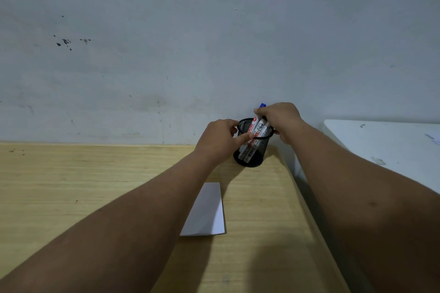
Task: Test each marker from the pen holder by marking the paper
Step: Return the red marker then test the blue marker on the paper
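A black mesh pen holder (pixel 250 157) stands at the far right of the wooden table, near the wall. Several white markers (pixel 258 127) lean in it; one has a blue cap (pixel 262 105) sticking up. My left hand (pixel 220 135) grips the holder's left rim, index finger across its front. My right hand (pixel 282 118) is closed over the tops of the markers from the right. A white strip of paper (pixel 207 211) lies flat on the table, nearer to me, between my forearms.
The wooden table (pixel 71 185) ends at a right edge just past the holder. A white surface (pixel 385 150) sits to the right across a narrow gap. A stained grey wall (pixel 214 43) rises right behind the table.
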